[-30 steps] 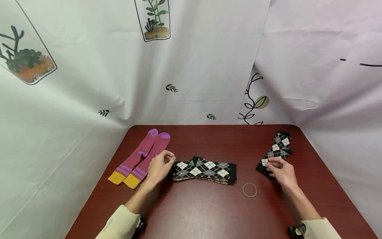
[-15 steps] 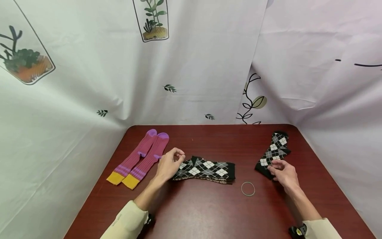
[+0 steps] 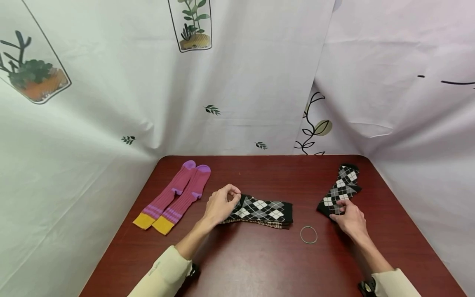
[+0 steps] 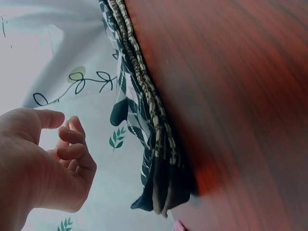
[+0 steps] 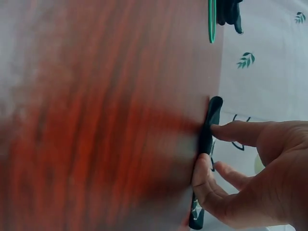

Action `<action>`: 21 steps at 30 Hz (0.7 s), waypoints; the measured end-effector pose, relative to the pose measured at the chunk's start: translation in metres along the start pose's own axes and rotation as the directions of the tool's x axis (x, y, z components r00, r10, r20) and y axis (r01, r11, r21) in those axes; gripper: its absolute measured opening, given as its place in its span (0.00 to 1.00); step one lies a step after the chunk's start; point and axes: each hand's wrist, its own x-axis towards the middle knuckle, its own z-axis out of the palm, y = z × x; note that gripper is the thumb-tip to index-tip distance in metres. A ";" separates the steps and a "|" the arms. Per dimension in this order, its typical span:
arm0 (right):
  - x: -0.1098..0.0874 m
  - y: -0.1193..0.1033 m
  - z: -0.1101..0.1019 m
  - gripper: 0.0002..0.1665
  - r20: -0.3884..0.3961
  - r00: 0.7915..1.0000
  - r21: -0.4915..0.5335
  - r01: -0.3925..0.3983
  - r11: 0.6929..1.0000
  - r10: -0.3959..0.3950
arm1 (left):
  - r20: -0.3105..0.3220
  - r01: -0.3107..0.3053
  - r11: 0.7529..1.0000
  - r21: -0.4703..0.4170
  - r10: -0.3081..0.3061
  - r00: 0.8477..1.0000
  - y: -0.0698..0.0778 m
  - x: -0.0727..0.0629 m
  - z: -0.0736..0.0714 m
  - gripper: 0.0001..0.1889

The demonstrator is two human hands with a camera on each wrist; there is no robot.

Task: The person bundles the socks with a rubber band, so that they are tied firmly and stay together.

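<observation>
A stack of black, grey and white argyle socks (image 3: 261, 209) lies flat mid-table. Its several layers (image 4: 156, 113) show edge-on in the left wrist view. My left hand (image 3: 222, 204) hovers over the stack's left end, fingers loosely curled and holding nothing; in the left wrist view the hand (image 4: 53, 159) is apart from the socks. To the right lies another argyle sock (image 3: 341, 187), bent at the heel. My right hand (image 3: 351, 218) is at its near end. In the right wrist view, thumb and curled fingers of the right hand (image 5: 260, 173) grip that sock's edge (image 5: 207, 139).
A thin green rubber band (image 3: 309, 234) lies between the sock stack and my right hand. Two pink socks (image 3: 182, 192) with yellow cuffs lie side by side at the left. A white printed curtain (image 3: 237, 82) hangs behind the dark red table (image 3: 252, 264).
My left hand has moved right, from beside the pink socks to over the stack's left end. My right hand has lowered onto the right sock, thumb at its edge. The socks look unmoved.
</observation>
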 end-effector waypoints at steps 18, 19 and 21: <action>-0.001 0.000 -0.001 0.17 -0.012 1.000 0.049 0.006 0.999 -0.006 | 0.084 -0.131 0.991 -0.015 0.132 0.988 0.028 -0.003 0.019 0.04; -0.001 0.001 -0.001 0.17 -0.008 1.000 0.066 -0.003 0.998 0.003 | 0.084 -0.136 0.991 -0.013 0.136 0.987 0.030 -0.002 0.020 0.04; -0.002 0.002 -0.003 0.16 0.013 1.000 0.133 -0.023 0.991 0.022 | 0.092 -0.144 0.990 -0.011 0.144 0.985 0.034 -0.001 0.023 0.04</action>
